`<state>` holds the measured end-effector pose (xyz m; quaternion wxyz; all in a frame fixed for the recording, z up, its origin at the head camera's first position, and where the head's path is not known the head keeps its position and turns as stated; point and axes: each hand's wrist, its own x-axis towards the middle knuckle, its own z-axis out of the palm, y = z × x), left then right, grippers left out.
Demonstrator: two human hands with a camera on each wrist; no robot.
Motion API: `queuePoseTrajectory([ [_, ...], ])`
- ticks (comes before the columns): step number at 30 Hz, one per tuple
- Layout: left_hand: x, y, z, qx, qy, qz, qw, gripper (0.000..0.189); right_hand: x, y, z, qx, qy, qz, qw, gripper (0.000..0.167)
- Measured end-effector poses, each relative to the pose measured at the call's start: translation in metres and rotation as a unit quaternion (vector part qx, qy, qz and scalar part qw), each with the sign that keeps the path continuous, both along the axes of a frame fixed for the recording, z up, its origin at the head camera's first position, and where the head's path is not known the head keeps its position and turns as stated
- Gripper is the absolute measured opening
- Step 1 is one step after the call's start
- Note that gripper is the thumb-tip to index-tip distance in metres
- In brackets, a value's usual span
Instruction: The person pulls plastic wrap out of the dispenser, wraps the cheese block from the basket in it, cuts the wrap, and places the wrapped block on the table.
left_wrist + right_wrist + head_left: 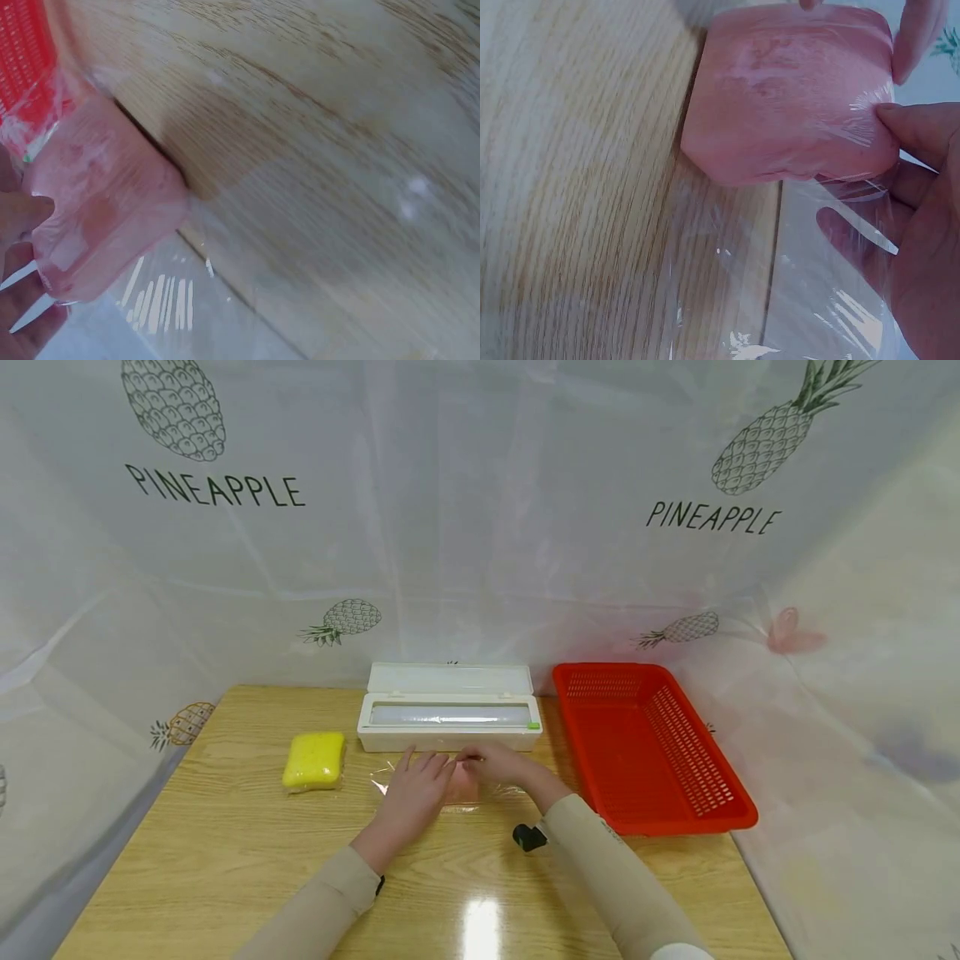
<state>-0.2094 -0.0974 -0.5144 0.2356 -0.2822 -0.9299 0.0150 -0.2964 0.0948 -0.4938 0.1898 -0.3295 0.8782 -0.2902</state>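
A pink sponge (462, 787) lies in clear cling film (720, 247) on the table, close in front of a white cling film dispenser (450, 741). My left hand (414, 789) holds the sponge's left part, its thumb on the face and fingers over the far edge. At the far right corner my right hand (930, 202) pinches film against the edge, thumb in front and fingers behind. Loose film spreads on both sides of the sponge. In the left wrist view the wrapped sponge (112, 199) shows wrinkled film over its surface.
The dispenser's lid (450, 678) stands raised at the back. A yellow sponge (314, 760) in film lies to the left. On the right is a red plastic basket (581, 735). A patterned curtain (465, 527) hangs behind the wooden table (225, 852).
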Motion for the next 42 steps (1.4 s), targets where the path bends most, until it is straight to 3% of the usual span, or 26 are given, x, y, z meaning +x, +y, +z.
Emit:
queuePoseTrajectory([
  [4, -0.009, 0.003, -0.007, 0.015, -0.003, 0.014, 0.9998, 0.043, -0.002, 0.003, -0.001, -0.002, 0.008, -0.023, 0.9997, 0.027],
  [7, -0.014, 0.004, -0.009, 0.020, -0.008, 0.018, 0.9996, 0.047, 0.003, 0.002, -0.001, 0.017, 0.116, -0.023, 0.9929, 0.026],
  [9, -0.017, 0.004, -0.009, 0.018, -0.016, 0.021, 0.9995, 0.049, 0.008, 0.002, -0.001, 0.022, 0.224, -0.011, 0.9742, 0.022],
  [12, -0.023, 0.004, -0.009, 0.016, -0.030, 0.025, 0.9991, 0.047, 0.014, 0.001, -0.008, 0.015, 0.390, 0.016, 0.9204, 0.015],
  [14, -0.027, 0.003, -0.010, 0.021, -0.037, 0.025, 0.9988, 0.044, 0.015, 0.002, -0.016, 0.003, 0.441, 0.037, 0.8966, 0.016],
  [15, -0.028, 0.003, -0.011, 0.023, -0.039, 0.023, 0.9987, 0.042, 0.014, 0.003, -0.020, 0.002, 0.453, 0.044, 0.8902, 0.016],
  [17, -0.031, 0.003, -0.012, 0.024, -0.045, 0.022, 0.9984, 0.039, 0.015, 0.003, -0.025, 0.019, 0.450, 0.040, 0.8919, 0.019],
  [22, -0.037, 0.004, -0.014, 0.021, -0.066, 0.031, 0.9971, 0.046, 0.013, 0.000, -0.029, 0.058, 0.379, -0.005, 0.9235, 0.020],
  [25, -0.039, 0.005, -0.014, 0.022, -0.090, 0.043, 0.9947, 0.052, 0.011, -0.001, -0.030, 0.060, 0.346, -0.027, 0.9360, 0.020],
  [28, -0.041, 0.005, -0.015, 0.038, -0.123, 0.057, 0.9900, 0.057, 0.012, 0.002, -0.032, 0.018, 0.321, -0.065, 0.9448, 0.020],
  [30, -0.042, 0.005, -0.016, 0.057, -0.141, 0.064, 0.9863, 0.061, 0.013, 0.006, -0.034, -0.036, 0.313, -0.110, 0.9427, 0.021],
  [32, -0.043, 0.005, -0.015, 0.079, -0.148, 0.064, 0.9837, 0.064, 0.015, 0.012, -0.038, -0.103, 0.311, -0.169, 0.9296, 0.024],
  [37, -0.046, 0.009, -0.010, 0.119, -0.126, 0.046, 0.9838, 0.063, 0.018, 0.025, -0.055, -0.237, 0.297, -0.308, 0.8724, 0.041],
  [39, -0.048, 0.013, -0.007, 0.127, -0.125, 0.039, 0.9832, 0.061, 0.019, 0.029, -0.063, -0.285, 0.257, -0.359, 0.8506, 0.049],
  [42, -0.053, 0.021, -0.002, 0.127, -0.145, 0.031, 0.9807, 0.059, 0.019, 0.035, -0.073, -0.360, 0.173, -0.431, 0.8089, 0.062],
])
